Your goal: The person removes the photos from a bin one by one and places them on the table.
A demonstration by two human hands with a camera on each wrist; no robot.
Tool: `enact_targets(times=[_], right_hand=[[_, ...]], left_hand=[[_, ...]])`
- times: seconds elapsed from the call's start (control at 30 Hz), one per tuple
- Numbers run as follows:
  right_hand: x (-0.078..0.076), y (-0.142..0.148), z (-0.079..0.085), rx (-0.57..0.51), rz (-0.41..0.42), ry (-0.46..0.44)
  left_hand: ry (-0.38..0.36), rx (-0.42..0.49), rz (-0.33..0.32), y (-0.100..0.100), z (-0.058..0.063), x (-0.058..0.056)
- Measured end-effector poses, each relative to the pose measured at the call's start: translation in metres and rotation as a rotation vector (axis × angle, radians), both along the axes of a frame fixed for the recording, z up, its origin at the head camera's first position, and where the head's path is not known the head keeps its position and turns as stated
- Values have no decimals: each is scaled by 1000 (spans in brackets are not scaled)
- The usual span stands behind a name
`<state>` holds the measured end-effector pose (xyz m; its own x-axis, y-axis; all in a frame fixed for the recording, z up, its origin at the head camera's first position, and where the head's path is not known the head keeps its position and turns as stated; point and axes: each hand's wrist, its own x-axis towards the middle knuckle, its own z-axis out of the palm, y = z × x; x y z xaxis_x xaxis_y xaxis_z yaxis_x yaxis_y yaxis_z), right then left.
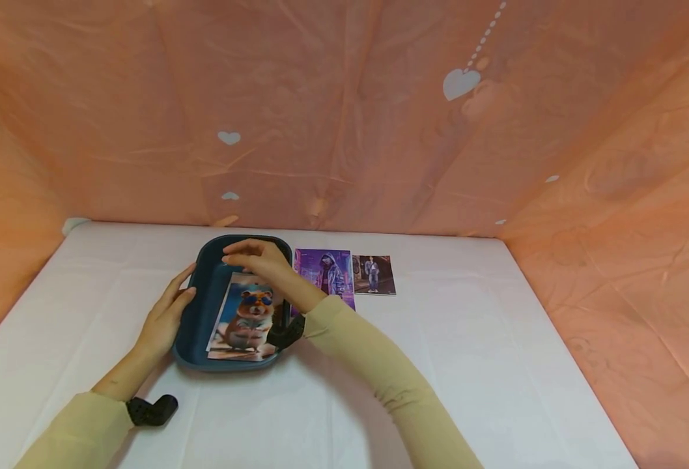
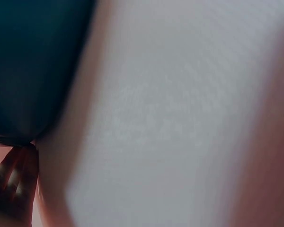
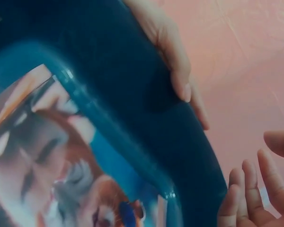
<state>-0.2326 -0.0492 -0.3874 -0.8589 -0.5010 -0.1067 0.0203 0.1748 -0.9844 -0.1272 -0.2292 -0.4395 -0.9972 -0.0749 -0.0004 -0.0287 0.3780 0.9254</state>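
Observation:
A dark blue tray (image 1: 200, 319) stands on the white table. Its left rim is held by my left hand (image 1: 165, 316), thumb on the inner side and fingers outside, as the thumb (image 3: 177, 71) shows in the right wrist view. Inside the tray lies a photo print (image 1: 247, 322) of a furry animal in blue sunglasses, with the edge of another sheet showing under it. Over the tray's far end hovers my right hand (image 1: 262, 260), fingers loosely bent and holding nothing. The left wrist view is blurred, with left fingertips (image 2: 23, 163) against the tray's edge.
Right of the tray a purple picture card (image 1: 323, 267) of a hooded figure lies partly behind my right forearm. Beside it is a smaller photo (image 1: 374, 273) of a standing person. An orange curtain (image 1: 344, 117) with hearts closes off the back and sides.

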Motion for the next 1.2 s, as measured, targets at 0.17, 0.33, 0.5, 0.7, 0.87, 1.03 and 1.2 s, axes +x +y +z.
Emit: enact_targets(times=[0.17,0.33,0.5,0.7,0.87,1.03,1.2], right_hand=[[0,1,-6,80,-13,-28],[0,-1,-10,146,-21,-63],[0,-2,-12,215,-34,-61],[1,-3,-14,243,-41,-86],[2,-3,-16,279,-20,-146],[4,-4,-17,286,-10,-163],[4,-4,-18,304,16,-168]], left_hand=[[0,3,7,1,1,1],[-2,12,8,1,1,1],[10,27,9,2,1,2],[20,-8,14,1,0,1],[30,-18,16,0,-1,0],[34,-20,20,0,-1,0],[40,-16,20,0,-1,1]])
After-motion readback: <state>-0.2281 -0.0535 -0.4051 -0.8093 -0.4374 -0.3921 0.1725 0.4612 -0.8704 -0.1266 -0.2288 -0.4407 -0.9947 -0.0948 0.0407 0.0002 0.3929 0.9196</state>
